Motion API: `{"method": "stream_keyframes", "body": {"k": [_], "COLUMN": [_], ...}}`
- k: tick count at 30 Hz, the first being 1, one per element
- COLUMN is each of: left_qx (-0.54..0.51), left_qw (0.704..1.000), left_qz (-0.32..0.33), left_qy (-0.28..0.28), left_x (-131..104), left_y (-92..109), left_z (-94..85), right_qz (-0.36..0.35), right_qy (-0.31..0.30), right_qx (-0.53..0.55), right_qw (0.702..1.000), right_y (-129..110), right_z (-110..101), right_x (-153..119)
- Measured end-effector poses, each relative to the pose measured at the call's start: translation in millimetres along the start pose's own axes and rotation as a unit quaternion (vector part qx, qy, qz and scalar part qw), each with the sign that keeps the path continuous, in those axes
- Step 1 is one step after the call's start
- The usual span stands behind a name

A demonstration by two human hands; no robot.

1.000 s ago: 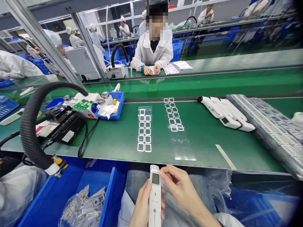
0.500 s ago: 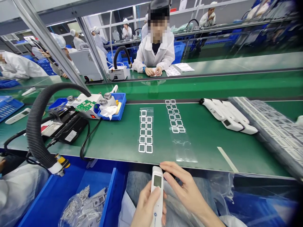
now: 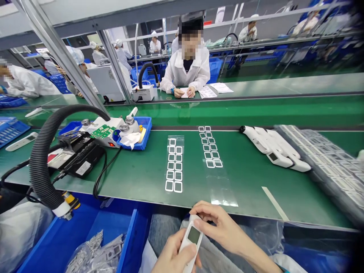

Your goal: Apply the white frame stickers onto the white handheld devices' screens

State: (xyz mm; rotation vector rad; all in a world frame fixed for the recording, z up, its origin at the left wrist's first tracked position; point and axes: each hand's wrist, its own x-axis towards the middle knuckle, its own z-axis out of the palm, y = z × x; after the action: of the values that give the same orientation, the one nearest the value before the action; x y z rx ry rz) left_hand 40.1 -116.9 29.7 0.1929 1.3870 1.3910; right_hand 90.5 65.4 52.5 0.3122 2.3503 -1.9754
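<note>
My left hand (image 3: pixel 178 253) is wrapped round the lower body of a white handheld thermometer (image 3: pixel 188 239), its thumb lying on the front below the grey display (image 3: pixel 193 235). The thermometer is tilted, its top end leaning right, just off the near edge of the bench. My right hand (image 3: pixel 220 227) pinches the top end, the thumb beside the display and the fingers curled over the tip. On the bench beyond lie two clear strips of white square frames, a left strip (image 3: pixel 174 165) and a right strip (image 3: pixel 210 147).
Several white thermometers (image 3: pixel 273 148) lie at the right beside a stack of clear sheets (image 3: pixel 327 159). A black flexible hose (image 3: pixel 40 159) arches over equipment at the left. A blue bin (image 3: pixel 129 237) holding bagged parts stands below. Across the bench sits a co-worker (image 3: pixel 186 70).
My right hand has closed onto the thermometer's top end, where its fingers were more stretched out before. The thermometer has tilted to the right and sits slightly lower in view.
</note>
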Motion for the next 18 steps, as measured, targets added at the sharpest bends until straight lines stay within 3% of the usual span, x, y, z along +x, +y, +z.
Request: {"method": "stream_keyframes", "body": {"k": [3, 6, 9, 10, 12, 13, 14, 16, 18], "left_qx": [0.082, 0.135, 0.158, 0.167, 0.179, 0.157, 0.136, 0.108, 0.085], "left_qw": [0.996, 0.986, 0.975, 0.973, 0.970, 0.963, 0.954, 0.942, 0.942], "left_qz": [0.035, 0.059, 0.052, 0.070, 0.150, 0.210, 0.236, 0.253, 0.246], "left_qy": [-0.032, -0.077, -0.145, -0.140, -0.063, 0.053, 0.124, 0.192, 0.211], "left_x": [2, 5, 26, 40, 74, 93, 113, 151, 181], "left_y": [28, 59, 91, 103, 128, 141, 153, 172, 183], "left_z": [-11.2, -20.2, -31.8, -38.4, -56.9, -68.5, -80.7, -103.4, -118.7], "right_qz": [-0.046, -0.112, -0.156, -0.155, -0.144, -0.139, -0.131, -0.097, -0.002], "right_qy": [-0.052, -0.076, -0.060, -0.054, -0.034, -0.010, 0.029, 0.141, 0.269], "right_qx": [-0.102, -0.227, -0.296, -0.307, -0.318, -0.320, -0.320, -0.311, -0.276], "right_qw": [0.992, 0.965, 0.940, 0.938, 0.937, 0.937, 0.938, 0.935, 0.923], "right_y": [-11, -26, -40, -44, -47, -45, -42, -31, -19], "right_z": [-19, -35, -46, -51, -64, -75, -87, -118, -154], "right_x": [-2, -3, 5, 12, 33, 49, 67, 111, 161]}}
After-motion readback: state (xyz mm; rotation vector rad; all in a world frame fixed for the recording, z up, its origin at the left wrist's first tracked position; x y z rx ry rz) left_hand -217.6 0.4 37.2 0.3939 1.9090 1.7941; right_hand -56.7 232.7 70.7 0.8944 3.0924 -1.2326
